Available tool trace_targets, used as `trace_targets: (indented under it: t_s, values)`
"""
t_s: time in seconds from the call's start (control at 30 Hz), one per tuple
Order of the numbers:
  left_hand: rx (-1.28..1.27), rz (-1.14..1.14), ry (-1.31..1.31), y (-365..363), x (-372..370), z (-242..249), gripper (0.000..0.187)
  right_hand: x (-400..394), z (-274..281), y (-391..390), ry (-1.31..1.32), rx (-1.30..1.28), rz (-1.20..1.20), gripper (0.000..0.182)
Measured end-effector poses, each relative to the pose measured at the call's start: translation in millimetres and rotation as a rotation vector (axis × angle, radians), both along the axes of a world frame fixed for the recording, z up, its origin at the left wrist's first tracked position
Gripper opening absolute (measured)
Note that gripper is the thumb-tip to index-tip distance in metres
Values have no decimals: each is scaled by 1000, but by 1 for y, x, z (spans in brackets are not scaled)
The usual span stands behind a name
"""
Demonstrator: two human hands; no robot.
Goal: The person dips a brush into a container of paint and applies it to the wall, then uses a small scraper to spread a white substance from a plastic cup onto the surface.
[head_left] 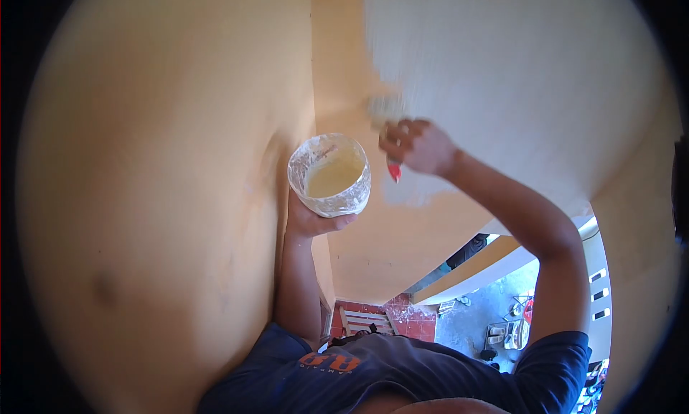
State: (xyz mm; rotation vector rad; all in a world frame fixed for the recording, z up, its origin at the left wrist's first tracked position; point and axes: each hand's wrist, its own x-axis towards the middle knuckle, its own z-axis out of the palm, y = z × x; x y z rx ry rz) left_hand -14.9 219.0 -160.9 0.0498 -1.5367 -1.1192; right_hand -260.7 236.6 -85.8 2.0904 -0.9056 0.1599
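On the left, the left hand [314, 222] grips a smeared white tub [353, 201] from below, its open top showing pale paint [334, 175] inside. To its right, the right hand [423, 147] is closed round a brush [387, 111] — red handle end down, blurred bristles up — at the edge of a pale coat [502, 76] on the orange wall [373, 249]. Whether the bristles touch is unclear.
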Motion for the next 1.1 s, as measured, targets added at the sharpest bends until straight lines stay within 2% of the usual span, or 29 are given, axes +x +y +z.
trace_targets:
  t_s: [0.03, 0.07, 0.13, 0.23, 0.33, 0.4, 0.47, 0.5, 0.57, 0.6, 0.63, 0.67, 0.73, 0.83, 0.9, 0.97, 1.0, 1.07, 1.1]
  values:
    - [-10, -15, -29, -2, 2, -3, 83, -2, -21, 0, -85, 172, -9, 21]
    - [-22, -28, -55, -5, 3, -6, 83, 0, -26, 4, -86, 172, -8, 21]
    - [-42, -4, -16, -8, -1, -7, 83, 1, -24, 5, -256, 317, 8, 21]
    - [-26, -1, 7, -7, -1, -11, 84, -18, 25, -24, -181, 108, -32, 18]
    - [30, -12, -16, -7, 0, -11, 84, -18, 104, -33, -318, -106, -6, 15]
    - [65, -12, -36, -6, 2, -12, 84, -6, 138, -28, -248, -275, 14, 17]
    - [3, -6, -39, -8, 2, -13, 84, 26, 155, -1, -188, -362, 25, 8]
    - [9, -4, -37, -9, 2, -13, 84, 22, 146, -6, -187, -356, 27, 8]
    - [-19, -3, -44, -9, 2, -12, 82, 1, 104, -22, -133, -401, 17, 20]
    - [-20, -2, -41, -9, 2, -11, 82, -8, 71, -30, -49, -320, 62, 23]
    - [-4, -11, -42, -8, 2, -11, 82, -10, 36, -28, 43, -259, 3, 22]
    - [12, -22, -42, -7, 1, -12, 81, -7, 3, -20, 3, -151, -37, 27]
    - [23, -35, -8, -8, -2, -10, 80, -4, -47, -11, -71, -11, -24, 23]
    - [33, -58, -53, -9, -1, -14, 80, -6, -86, -5, -204, 208, -37, 21]
    - [-95, -13, -58, -19, -4, -17, 80, -4, -67, -10, -346, 384, -179, 16]
    - [-62, -28, -32, -20, -8, -15, 80, -19, -32, -34, -420, 239, -108, 19]
    - [-30, -46, 3, -20, -10, -15, 80, -20, 3, -38, -396, 202, -97, 19]
    - [-37, -56, 10, -19, 0, -14, 81, -6, 51, -46, -482, -24, -23, 17]
    - [-43, -63, 17, -19, 2, -14, 81, -3, 72, -45, -448, -96, -91, 24]
